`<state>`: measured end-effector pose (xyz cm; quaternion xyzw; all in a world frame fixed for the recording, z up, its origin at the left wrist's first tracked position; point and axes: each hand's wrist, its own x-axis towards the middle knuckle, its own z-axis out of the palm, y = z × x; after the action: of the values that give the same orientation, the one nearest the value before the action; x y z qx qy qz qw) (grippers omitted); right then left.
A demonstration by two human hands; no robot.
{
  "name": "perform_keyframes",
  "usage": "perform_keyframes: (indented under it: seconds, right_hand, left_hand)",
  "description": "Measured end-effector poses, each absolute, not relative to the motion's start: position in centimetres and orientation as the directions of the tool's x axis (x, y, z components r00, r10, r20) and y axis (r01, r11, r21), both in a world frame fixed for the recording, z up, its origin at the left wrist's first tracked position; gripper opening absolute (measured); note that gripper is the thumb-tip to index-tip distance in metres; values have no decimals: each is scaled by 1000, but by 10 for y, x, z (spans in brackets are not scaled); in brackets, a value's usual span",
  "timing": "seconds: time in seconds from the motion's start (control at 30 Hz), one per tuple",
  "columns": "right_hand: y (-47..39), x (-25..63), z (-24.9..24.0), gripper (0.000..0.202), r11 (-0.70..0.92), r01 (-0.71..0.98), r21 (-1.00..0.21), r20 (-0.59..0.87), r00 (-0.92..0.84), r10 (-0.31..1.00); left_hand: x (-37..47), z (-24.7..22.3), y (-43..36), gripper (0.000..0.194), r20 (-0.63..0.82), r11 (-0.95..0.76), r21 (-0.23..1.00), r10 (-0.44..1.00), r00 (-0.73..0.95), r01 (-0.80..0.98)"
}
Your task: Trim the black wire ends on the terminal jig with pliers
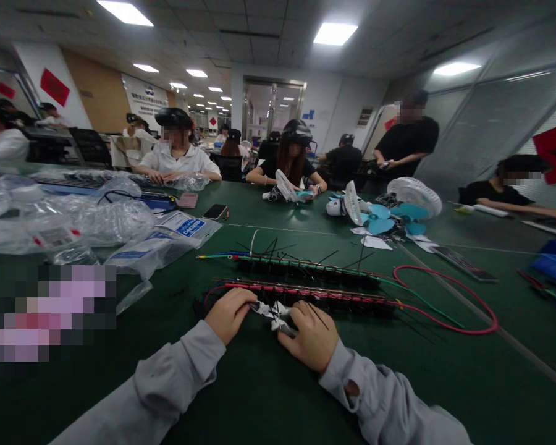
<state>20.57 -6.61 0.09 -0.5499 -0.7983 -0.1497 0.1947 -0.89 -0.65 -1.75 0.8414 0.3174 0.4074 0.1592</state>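
Left hand (231, 314): palm down at the near side of the near bundle, fingers curled at the left end of a crumpled white piece (262, 308); can't tell if the grip is pinching it or just resting on it

Right hand (312, 337): to the right of the left hand, apart from it; grip closed round a white-and-grey item (282, 329), mostly hidden by the fingers, too small to identify

Near bundle (338, 296): long black row lying on the desk (250, 383), directly beyond both hands, red cable (495, 320) along its top, thin black tails sticking out

Far bundle (306, 269): parallel, just beyond the near one, green cable (430, 303) along it, black tails at all angles, white tie (253, 241) upright near its left end

Cable run: red leaves the right end and loops wide; green trails off inside the loop

Left side: clear plastic bags (102, 219) heaped, phone (215, 212) to their right

Far side: blue fan blades (379, 219) and white fan guard (414, 194), person in white shirt (180, 157) seated opposite
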Motion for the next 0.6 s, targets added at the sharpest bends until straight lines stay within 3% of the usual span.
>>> perform_keyframes:
  seconds: [0.6]
  right_hand:
    - [-64,208,6,18,396,917,-46,450,-335,828]
  left_hand:
    - [-8,-12,-9,20,556,-680,624,732,393,385]
